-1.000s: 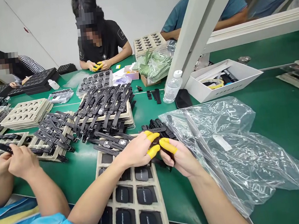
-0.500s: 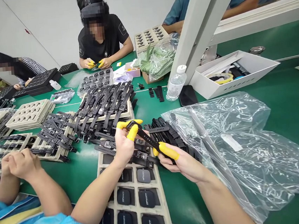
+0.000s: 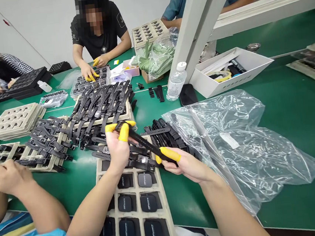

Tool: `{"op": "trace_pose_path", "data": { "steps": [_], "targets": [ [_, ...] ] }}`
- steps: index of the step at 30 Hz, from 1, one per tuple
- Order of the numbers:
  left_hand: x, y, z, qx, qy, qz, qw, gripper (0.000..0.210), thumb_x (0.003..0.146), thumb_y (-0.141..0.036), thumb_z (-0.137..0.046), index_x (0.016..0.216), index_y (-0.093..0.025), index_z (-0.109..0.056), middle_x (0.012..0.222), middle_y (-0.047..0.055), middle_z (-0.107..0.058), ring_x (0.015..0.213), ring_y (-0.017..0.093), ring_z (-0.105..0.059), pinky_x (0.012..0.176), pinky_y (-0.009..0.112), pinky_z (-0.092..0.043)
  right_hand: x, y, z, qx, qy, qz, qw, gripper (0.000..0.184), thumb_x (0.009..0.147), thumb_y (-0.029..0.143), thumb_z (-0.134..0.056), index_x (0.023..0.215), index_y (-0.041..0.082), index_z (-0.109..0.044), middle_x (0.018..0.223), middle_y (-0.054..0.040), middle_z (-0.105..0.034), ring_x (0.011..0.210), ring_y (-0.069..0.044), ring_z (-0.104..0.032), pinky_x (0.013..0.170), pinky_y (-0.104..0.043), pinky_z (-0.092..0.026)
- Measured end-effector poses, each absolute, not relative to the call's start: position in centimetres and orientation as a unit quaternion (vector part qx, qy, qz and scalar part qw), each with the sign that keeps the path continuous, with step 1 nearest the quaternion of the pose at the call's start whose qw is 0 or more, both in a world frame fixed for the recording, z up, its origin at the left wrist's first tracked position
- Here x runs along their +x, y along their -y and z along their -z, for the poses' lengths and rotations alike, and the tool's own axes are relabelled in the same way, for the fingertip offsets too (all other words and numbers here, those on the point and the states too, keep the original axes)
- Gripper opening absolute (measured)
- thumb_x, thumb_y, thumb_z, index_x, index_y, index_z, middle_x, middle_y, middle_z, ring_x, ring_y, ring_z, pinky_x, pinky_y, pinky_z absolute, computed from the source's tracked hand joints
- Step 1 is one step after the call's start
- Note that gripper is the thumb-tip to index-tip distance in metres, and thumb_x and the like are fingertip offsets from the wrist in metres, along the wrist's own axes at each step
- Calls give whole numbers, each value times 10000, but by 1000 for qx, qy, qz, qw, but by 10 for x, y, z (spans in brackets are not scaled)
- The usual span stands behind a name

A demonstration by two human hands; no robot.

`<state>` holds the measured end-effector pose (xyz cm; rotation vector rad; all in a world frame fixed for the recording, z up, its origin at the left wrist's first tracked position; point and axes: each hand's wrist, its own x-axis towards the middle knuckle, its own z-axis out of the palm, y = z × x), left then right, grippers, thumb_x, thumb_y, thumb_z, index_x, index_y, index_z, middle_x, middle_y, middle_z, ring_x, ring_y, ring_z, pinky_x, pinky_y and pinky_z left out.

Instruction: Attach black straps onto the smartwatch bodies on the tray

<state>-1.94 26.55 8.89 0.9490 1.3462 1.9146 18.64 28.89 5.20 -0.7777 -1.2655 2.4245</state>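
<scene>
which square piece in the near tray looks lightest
The farthest visible square piece in the right-hand column of the tray, just short of the watches: its face looks grey, the others nearly black.

One held strap (image 3: 146,142), two bottles (image 3: 177,83) (one small)

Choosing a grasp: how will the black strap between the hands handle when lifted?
Probably light for its size: the black strap looks thin and narrow. One end might droop if released: left hand and right hand each support a side. Unlikely to roll if pushed: it looks flat.
</scene>
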Motion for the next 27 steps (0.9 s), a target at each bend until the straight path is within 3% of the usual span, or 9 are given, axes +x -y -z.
{"op": "trace_pose_path", "data": {
  "steps": [4, 8, 11, 14, 18, 27],
  "targets": [
    [-25, -273, -83, 305, -530, -721, 324, 484, 841, -522, -817, 1038, -209, -504, 948, 34, -769, 603, 116, -688, 504, 209, -563, 193, -294, -57, -322, 449, -788, 271, 422, 903, 600, -695, 862, 202, -562, 558, 70, -443, 464, -68, -253, 449, -222, -146],
    [-9, -268, -69, 431, -547, -560, 450, 383, 930, -457, -705, 1166, -166, -624, 1124, 117, -765, 621, 131, -690, 498, 248, -588, 188, -292, -55, -318, 427, -761, 371, 344, 931, 511, -710, 898, 234, -509, 592, 70, -564, 416, -75, -371, 452, -230, -252],
    [-3, -260, -60, 631, -524, -449, 354, 346, 974, -228, -578, 1308, -183, -659, 1326, 136, -707, 982, 210, -750, 836, 356, -666, 180, -285, -50, -299, 428, -769, 368, 314, 947, 502, -693, 936, 225, -545, 596, 74, -558, 417, -75, -397, 455, -229, -280],
    [-7, -256, -55, 748, -487, -388, 228, 561, 901, -45, -487, 1420, -216, -612, 1427, 117, -649, 1338, 247, -614, 1147, 437, -529, 174, -279, -45, -279, 449, -778, 339, 335, 942, 525, -683, 954, 207, -579, 578, 66, -551, 429, -83, -399, 440, -226, -277],
    [-14, -258, -53, 795, -453, -353, 195, 698, 871, 2, -434, 1516, -248, -522, 1425, 111, -630, 1345, 233, -604, 1128, 409, -536, 171, -276, -42, -250, 455, -796, 310, 346, 930, 529, -687, 913, 198, -584, 511, 70, -525, 408, -84, -361, 421, -222, -265],
    [-15, -255, -59, 799, -469, -336, 169, 569, 960, -76, -435, 1499, -226, -536, 1400, 132, -632, 1292, 249, -629, 1093, 402, -553, 167, -276, -45, -264, 384, -810, 357, 323, 887, 471, -729, 837, 220, -532, 461, 100, -448, 381, -68, -305, 391, -197, -249]
  ]
}}
